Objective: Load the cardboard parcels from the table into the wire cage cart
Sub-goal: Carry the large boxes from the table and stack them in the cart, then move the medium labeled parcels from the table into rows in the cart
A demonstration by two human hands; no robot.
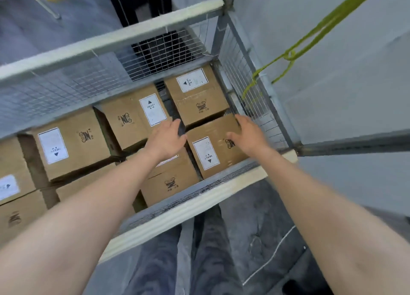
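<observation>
Viewed from above, over the near rail [199, 208] of the wire cage cart [66, 86].

- Both bare forearms are extended over the rail and down into the cage.
- Left hand [167, 137]: fingers straight and loosely together, thumb apart, nothing gripped. It is held over the dark gap between parcels, just left of the corner parcel [219, 161]. Contact with the cardboard cannot be told.
- Right hand [248, 135]: fingers straight, thumb spread wide, nothing clasped. It is placed above the right edge of the same parcel, close to the right mesh wall [241, 77].
- The corner parcel is seated in the cart's near right corner, between the two hands, label side up. A white label [205, 153] printed "HEAVY" with a black triangle is seen on top.
- Behind it, a second parcel [199, 104] is lodged in the far right corner. A third parcel [126, 121] and a fourth parcel [73, 148] are ranged to the left along the far wall, each with a white label.
- A lower parcel [170, 181] is noted beneath the left wrist, partly covered.
- A green strap [310, 39] is tied to the cage's right side, outside the mesh.
- Dark trousers [208, 250] are seen below the rail, on grey floor.
</observation>
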